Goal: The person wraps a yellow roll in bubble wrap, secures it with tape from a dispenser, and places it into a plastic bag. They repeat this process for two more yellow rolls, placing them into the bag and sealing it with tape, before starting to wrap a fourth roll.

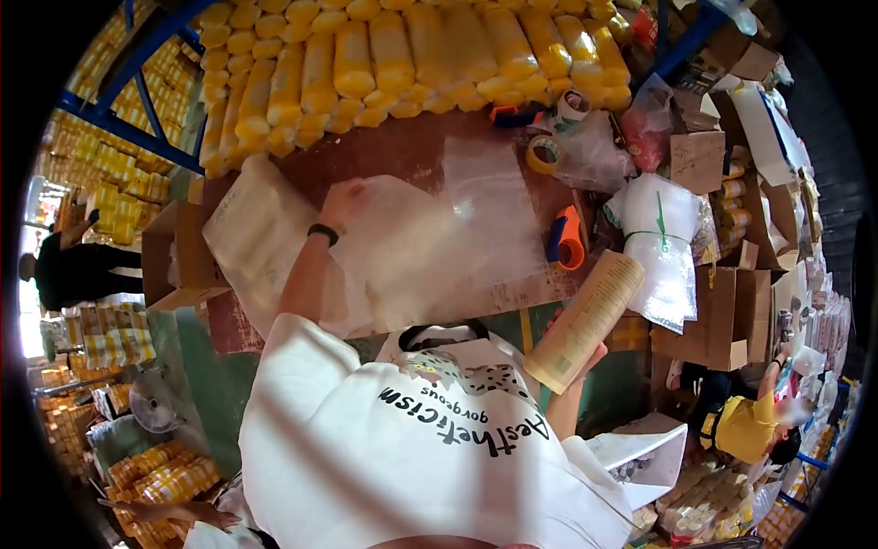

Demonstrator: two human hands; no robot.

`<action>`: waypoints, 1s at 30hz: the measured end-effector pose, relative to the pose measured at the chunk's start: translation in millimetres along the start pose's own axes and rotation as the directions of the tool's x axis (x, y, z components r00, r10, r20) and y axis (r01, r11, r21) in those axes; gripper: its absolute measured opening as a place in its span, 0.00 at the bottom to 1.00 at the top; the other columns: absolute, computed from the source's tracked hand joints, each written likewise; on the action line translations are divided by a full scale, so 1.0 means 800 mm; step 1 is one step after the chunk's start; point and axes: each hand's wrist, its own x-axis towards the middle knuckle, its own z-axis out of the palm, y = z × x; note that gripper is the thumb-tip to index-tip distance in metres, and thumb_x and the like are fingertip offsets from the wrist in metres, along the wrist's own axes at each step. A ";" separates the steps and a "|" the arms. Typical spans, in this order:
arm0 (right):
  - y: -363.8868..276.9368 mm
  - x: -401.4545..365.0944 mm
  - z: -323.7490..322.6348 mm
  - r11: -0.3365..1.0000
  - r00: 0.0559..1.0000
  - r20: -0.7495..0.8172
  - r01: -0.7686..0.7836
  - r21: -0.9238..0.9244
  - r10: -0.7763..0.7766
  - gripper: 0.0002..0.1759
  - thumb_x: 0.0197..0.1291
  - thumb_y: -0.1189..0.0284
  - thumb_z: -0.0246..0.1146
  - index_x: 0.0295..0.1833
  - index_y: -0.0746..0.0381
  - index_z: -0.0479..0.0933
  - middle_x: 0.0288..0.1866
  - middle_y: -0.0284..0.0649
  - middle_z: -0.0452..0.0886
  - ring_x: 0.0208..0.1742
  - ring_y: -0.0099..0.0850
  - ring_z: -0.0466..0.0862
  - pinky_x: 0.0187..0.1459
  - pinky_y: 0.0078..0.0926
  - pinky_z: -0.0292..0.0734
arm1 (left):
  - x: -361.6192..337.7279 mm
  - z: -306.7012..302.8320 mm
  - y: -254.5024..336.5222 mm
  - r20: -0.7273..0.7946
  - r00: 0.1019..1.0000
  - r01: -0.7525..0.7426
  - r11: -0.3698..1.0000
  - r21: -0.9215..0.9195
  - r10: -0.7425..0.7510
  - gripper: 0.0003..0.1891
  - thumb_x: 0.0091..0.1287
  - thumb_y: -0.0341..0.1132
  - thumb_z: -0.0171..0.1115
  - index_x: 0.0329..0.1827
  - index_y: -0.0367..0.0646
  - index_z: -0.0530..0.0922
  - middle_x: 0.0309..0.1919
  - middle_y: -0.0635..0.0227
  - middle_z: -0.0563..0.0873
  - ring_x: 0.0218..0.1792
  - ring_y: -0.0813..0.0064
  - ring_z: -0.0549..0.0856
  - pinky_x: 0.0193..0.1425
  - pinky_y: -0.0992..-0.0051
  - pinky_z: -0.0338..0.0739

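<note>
My left hand [342, 206], with a black band at the wrist, is blurred by motion. It grips the upper left part of a clear plastic bag [398, 247], which is smeared too. Flat on the red-brown table [393, 146] lies another clear plastic bag [494, 197], just right of the blurred one. Near my right side, my right hand [593, 355] is wrapped round a tan paper-wrapped cylinder [585, 320] with printed text, held tilted by the table's front edge. Most of that hand's fingers are hidden behind the cylinder.
Yellow-wrapped cylinders [384, 55] are stacked along the table's back. An orange-and-blue tape dispenser [566, 240], a tape roll [543, 154] and a tied bundle of plastic bags [657, 229] are at right. A cardboard box [178, 252] stands left. Other people are on both sides.
</note>
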 end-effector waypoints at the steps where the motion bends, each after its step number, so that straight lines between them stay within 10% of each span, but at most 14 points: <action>1: 0.003 0.001 -0.001 1.000 1.000 0.010 -0.015 -0.011 0.015 0.49 0.49 0.39 0.63 0.67 0.63 0.61 0.56 0.49 0.74 0.48 0.42 0.81 0.47 0.39 0.81 | 0.006 0.005 -0.003 0.006 1.000 -0.020 0.988 0.152 0.019 0.17 0.62 0.38 0.64 0.51 0.40 0.76 0.44 0.60 0.81 0.44 0.70 0.79 0.48 0.69 0.76; 4: 0.007 0.004 0.005 0.986 0.987 0.094 -0.137 0.091 0.128 0.49 0.47 0.42 0.66 0.66 0.66 0.62 0.55 0.51 0.75 0.52 0.43 0.79 0.49 0.42 0.81 | 0.002 0.050 0.011 -0.410 0.881 0.109 0.742 0.662 0.236 0.20 0.62 0.35 0.59 0.59 0.46 0.72 0.57 0.53 0.73 0.58 0.54 0.72 0.57 0.61 0.72; 7: 0.004 0.009 -0.003 0.985 0.983 0.086 -0.165 0.045 0.161 0.50 0.47 0.42 0.65 0.65 0.68 0.62 0.55 0.51 0.75 0.53 0.43 0.79 0.48 0.41 0.81 | -0.029 0.076 0.068 -0.394 0.820 -0.122 0.798 0.590 0.417 0.26 0.57 0.28 0.58 0.61 0.40 0.68 0.62 0.52 0.68 0.62 0.51 0.67 0.64 0.58 0.66; 9: 0.009 0.009 -0.007 0.979 0.980 0.080 -0.190 0.075 0.184 0.50 0.47 0.41 0.65 0.65 0.68 0.62 0.56 0.52 0.75 0.53 0.43 0.79 0.50 0.41 0.80 | -0.057 0.119 0.082 -0.134 0.747 -0.522 0.700 0.487 0.651 0.26 0.56 0.27 0.58 0.61 0.39 0.70 0.64 0.54 0.68 0.63 0.54 0.67 0.67 0.59 0.63; 11: 0.013 0.008 -0.022 0.974 0.974 0.076 -0.216 0.062 0.211 0.50 0.46 0.41 0.65 0.65 0.68 0.62 0.56 0.51 0.75 0.53 0.43 0.79 0.51 0.41 0.79 | -0.079 0.157 0.102 0.462 0.522 -0.788 0.197 0.584 0.717 0.28 0.56 0.33 0.61 0.62 0.41 0.70 0.68 0.58 0.65 0.65 0.59 0.67 0.69 0.55 0.59; 15: 0.018 0.007 -0.031 0.975 0.973 0.062 -0.223 0.011 0.222 0.50 0.46 0.41 0.65 0.66 0.67 0.62 0.56 0.51 0.75 0.53 0.43 0.79 0.52 0.41 0.79 | -0.051 0.226 0.035 0.442 0.821 -0.552 0.704 0.447 0.362 0.31 0.59 0.40 0.62 0.66 0.45 0.66 0.69 0.58 0.63 0.69 0.60 0.63 0.74 0.54 0.51; 21: 0.018 -0.015 -0.026 0.981 0.982 0.023 -0.187 0.045 0.186 0.50 0.45 0.44 0.67 0.67 0.65 0.61 0.56 0.49 0.75 0.54 0.43 0.78 0.51 0.41 0.79 | 0.026 0.246 0.107 0.012 0.809 -0.455 0.613 0.646 0.588 0.38 0.57 0.39 0.62 0.71 0.48 0.58 0.71 0.60 0.61 0.69 0.59 0.63 0.70 0.53 0.57; 24: 0.017 -0.023 -0.014 0.988 0.987 -0.068 -0.137 0.076 0.143 0.49 0.43 0.48 0.68 0.65 0.66 0.62 0.53 0.50 0.76 0.52 0.44 0.79 0.49 0.42 0.80 | 0.087 0.289 0.069 0.053 0.965 -0.246 0.824 0.510 0.256 0.32 0.55 0.34 0.61 0.66 0.47 0.65 0.61 0.59 0.71 0.63 0.60 0.69 0.65 0.57 0.64; 28: 0.006 -0.041 -0.022 0.994 0.986 -0.134 -0.101 0.029 0.104 0.47 0.41 0.49 0.68 0.64 0.66 0.63 0.53 0.51 0.76 0.51 0.45 0.80 0.47 0.42 0.81 | 0.076 0.272 0.042 0.453 0.739 -0.665 0.650 0.369 0.499 0.13 0.49 0.25 0.57 0.39 0.43 0.81 0.45 0.63 0.78 0.53 0.63 0.75 0.64 0.56 0.66; 30: 0.002 -0.053 -0.039 0.992 0.982 -0.141 -0.128 0.011 0.128 0.47 0.43 0.48 0.67 0.64 0.66 0.63 0.54 0.51 0.76 0.51 0.45 0.80 0.48 0.42 0.81 | 0.046 0.237 0.041 0.569 0.646 -0.759 0.352 0.548 0.509 0.07 0.53 0.27 0.56 0.33 0.43 0.81 0.41 0.62 0.80 0.51 0.62 0.76 0.65 0.61 0.65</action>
